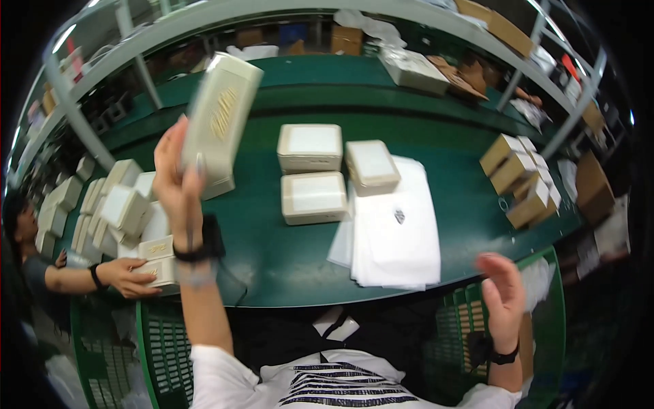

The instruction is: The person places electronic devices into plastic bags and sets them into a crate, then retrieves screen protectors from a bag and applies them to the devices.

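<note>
My left hand (174, 180) is raised over the left part of the green table, its fingers closed round a cream box (225, 112) with gold lettering. The box is tilted and slightly blurred. Just beneath it the corner of another cream box (219, 189) shows; whether this one is also held I cannot tell. My right hand (504, 296) hangs by the table's front edge at the right, fingers apart and nothing in it. Between my hands lies a stack of white plastic bags (402, 238), with a cream box (372, 165) at its upper left corner.
Two more cream boxes (312, 198) stand mid-table. A pile of similar boxes (122, 208) covers the left end, where a co-worker's hand (129, 277) touches boxes. Several small brown-and-white boxes (521, 174) stand at right. Green crates (167, 354) flank me below the table (272, 273).
</note>
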`<move>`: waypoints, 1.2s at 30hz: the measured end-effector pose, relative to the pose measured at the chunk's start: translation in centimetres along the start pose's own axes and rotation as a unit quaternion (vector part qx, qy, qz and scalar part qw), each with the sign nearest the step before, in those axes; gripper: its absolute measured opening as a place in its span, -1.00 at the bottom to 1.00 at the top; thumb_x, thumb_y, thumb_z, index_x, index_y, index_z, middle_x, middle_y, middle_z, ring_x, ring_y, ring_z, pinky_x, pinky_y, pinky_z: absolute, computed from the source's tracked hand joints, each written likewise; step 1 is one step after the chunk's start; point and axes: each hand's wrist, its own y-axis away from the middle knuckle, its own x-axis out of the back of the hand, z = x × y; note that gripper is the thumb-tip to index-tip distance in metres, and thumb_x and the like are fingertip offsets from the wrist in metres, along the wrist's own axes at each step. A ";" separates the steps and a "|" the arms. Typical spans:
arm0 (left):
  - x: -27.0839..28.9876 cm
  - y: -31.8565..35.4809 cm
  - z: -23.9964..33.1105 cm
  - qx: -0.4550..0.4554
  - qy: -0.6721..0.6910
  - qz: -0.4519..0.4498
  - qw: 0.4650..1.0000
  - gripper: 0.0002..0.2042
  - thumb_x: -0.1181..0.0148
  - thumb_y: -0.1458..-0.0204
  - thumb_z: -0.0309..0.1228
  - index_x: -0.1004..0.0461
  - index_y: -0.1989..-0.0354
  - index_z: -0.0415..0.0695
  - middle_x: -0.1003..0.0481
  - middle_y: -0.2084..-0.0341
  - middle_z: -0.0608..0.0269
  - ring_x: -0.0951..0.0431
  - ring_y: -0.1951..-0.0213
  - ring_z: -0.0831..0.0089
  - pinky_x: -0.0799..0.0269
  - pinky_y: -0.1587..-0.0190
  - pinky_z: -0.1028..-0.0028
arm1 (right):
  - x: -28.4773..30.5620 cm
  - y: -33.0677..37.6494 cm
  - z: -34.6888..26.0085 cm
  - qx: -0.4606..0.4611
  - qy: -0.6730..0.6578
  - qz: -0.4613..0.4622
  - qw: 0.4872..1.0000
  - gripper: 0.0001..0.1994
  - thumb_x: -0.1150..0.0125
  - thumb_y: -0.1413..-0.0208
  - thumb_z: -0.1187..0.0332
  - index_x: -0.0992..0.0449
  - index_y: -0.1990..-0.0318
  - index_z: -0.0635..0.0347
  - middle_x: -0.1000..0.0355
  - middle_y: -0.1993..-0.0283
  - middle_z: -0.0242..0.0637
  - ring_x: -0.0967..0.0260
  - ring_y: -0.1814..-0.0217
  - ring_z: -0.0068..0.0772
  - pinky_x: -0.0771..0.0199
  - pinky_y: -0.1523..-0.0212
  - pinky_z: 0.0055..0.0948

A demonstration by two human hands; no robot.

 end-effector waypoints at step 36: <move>-25.8 22.8 -0.2 0.142 -0.090 -0.699 0.696 -0.73 -0.30 0.11 -0.26 -0.53 0.63 -0.24 -0.45 0.74 0.19 -0.47 0.60 0.38 -0.37 0.45 0.41 | -3.3 13.5 17.1 -0.267 -0.405 0.273 0.831 -0.31 -0.28 -0.03 0.24 -0.09 -0.24 0.34 -0.25 -0.18 -0.22 -0.22 -0.21 -0.33 -0.21 -0.21 -0.33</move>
